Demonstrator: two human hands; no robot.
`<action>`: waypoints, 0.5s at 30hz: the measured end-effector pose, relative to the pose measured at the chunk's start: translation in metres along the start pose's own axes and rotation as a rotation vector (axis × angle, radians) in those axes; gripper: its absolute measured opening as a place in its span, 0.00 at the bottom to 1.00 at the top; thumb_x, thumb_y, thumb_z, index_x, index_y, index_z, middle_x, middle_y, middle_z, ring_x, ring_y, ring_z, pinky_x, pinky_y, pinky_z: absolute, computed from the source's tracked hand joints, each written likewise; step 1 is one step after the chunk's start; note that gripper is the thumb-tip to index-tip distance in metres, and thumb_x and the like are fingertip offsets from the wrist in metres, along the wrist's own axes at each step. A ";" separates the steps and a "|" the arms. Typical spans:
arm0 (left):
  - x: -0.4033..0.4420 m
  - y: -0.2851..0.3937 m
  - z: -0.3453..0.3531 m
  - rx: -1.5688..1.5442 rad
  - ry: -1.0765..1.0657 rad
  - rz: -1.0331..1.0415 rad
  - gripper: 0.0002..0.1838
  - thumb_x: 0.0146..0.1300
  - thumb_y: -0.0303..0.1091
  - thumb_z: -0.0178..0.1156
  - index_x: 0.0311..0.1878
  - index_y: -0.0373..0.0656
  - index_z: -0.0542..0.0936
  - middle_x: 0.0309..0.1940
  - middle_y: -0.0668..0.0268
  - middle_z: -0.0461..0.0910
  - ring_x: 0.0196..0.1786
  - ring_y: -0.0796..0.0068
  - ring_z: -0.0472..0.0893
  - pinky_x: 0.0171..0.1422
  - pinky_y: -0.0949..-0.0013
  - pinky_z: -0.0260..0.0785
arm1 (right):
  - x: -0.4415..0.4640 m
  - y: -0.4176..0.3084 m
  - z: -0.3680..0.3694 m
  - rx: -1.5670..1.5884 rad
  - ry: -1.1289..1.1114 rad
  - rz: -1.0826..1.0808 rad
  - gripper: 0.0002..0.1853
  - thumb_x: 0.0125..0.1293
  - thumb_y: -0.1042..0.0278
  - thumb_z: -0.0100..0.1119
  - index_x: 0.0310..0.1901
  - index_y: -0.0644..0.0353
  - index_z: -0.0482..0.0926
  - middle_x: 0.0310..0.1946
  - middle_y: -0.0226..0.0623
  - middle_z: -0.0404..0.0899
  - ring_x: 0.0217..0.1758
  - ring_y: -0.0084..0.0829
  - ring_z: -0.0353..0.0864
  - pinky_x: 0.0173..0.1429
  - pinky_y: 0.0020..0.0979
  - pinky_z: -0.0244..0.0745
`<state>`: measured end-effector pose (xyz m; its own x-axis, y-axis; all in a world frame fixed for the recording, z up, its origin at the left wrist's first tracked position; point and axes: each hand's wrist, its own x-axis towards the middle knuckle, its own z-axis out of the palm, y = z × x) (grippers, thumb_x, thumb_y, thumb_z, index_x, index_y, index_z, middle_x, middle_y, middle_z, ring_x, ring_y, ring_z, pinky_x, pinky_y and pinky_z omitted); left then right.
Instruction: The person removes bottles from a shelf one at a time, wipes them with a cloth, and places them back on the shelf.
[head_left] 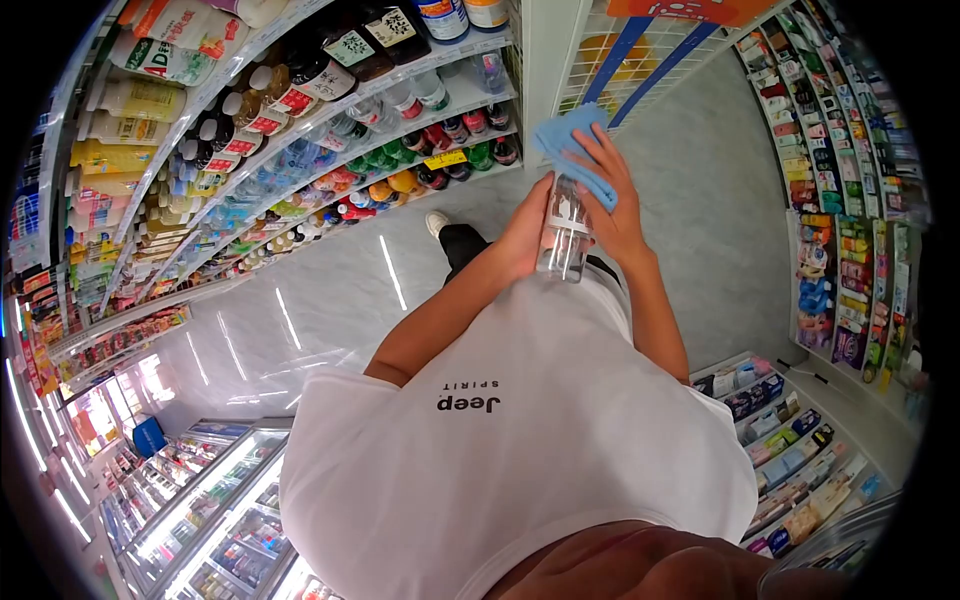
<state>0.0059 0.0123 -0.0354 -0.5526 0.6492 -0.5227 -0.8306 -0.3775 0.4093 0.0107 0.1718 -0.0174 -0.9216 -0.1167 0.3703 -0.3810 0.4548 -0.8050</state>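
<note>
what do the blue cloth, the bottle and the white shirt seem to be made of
Blue cloth: soft matte fabric, perhaps microfibre; it folds limply and has no shine. Bottle: clear and glossy, likely plastic, though glass is possible; its lower part is see-through with bright highlights. White shirt: matte woven or knitted fabric, maybe cotton; it shows soft creases.

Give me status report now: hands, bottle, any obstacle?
Left hand grips bottle. Right hand holds cloth against it. Cloth hides bottle's far end; no other obstruction visible.

Free to pass over the floor point(690, 190) beside the right hand point(622, 205); blocked ahead by the wire rack point(628, 75) and white post point(541, 70), forward-left by the bottle shelves point(480, 45)
</note>
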 end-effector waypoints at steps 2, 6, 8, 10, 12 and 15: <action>0.002 0.000 -0.004 0.031 0.049 0.027 0.27 0.77 0.58 0.40 0.63 0.46 0.71 0.53 0.61 0.80 0.50 0.65 0.84 0.53 0.57 0.82 | -0.004 -0.003 -0.003 -0.103 -0.097 -0.114 0.18 0.62 0.70 0.55 0.54 0.56 0.83 0.65 0.37 0.74 0.77 0.46 0.60 0.79 0.51 0.48; 0.015 -0.013 -0.027 -0.269 0.021 0.088 0.28 0.76 0.57 0.43 0.67 0.47 0.69 0.58 0.58 0.78 0.55 0.62 0.82 0.56 0.56 0.80 | -0.021 -0.015 -0.002 -0.099 -0.275 -0.227 0.17 0.55 0.67 0.60 0.48 0.50 0.85 0.60 0.31 0.79 0.73 0.44 0.66 0.78 0.55 0.49; 0.026 -0.006 -0.039 -0.545 -0.218 0.003 0.30 0.75 0.58 0.47 0.68 0.47 0.69 0.58 0.56 0.77 0.57 0.58 0.80 0.60 0.55 0.77 | -0.032 -0.019 -0.002 -0.076 -0.333 -0.266 0.17 0.54 0.67 0.60 0.48 0.49 0.85 0.59 0.30 0.80 0.73 0.43 0.68 0.78 0.55 0.50; 0.032 -0.003 -0.048 -0.478 -0.276 0.057 0.29 0.75 0.58 0.48 0.68 0.47 0.70 0.58 0.56 0.78 0.58 0.59 0.80 0.62 0.54 0.76 | -0.041 -0.020 -0.002 -0.032 -0.362 -0.287 0.17 0.54 0.67 0.61 0.47 0.49 0.85 0.59 0.29 0.80 0.72 0.43 0.69 0.78 0.54 0.50; 0.033 -0.004 -0.052 -0.439 -0.293 0.085 0.30 0.74 0.58 0.49 0.68 0.47 0.70 0.58 0.56 0.78 0.59 0.59 0.79 0.63 0.54 0.75 | -0.046 -0.021 -0.003 -0.023 -0.343 -0.312 0.18 0.53 0.67 0.60 0.47 0.50 0.85 0.59 0.32 0.80 0.72 0.43 0.69 0.78 0.54 0.50; 0.029 0.000 -0.045 -0.454 -0.250 0.067 0.30 0.74 0.60 0.48 0.67 0.48 0.71 0.58 0.58 0.78 0.60 0.61 0.78 0.62 0.55 0.76 | -0.046 -0.020 -0.002 -0.037 -0.273 -0.277 0.19 0.54 0.68 0.59 0.49 0.52 0.85 0.60 0.36 0.79 0.73 0.45 0.68 0.78 0.54 0.50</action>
<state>-0.0130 0.0012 -0.0841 -0.6184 0.7307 -0.2891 -0.7707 -0.6359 0.0412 0.0609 0.1698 -0.0178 -0.7716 -0.4685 0.4303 -0.6202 0.4037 -0.6726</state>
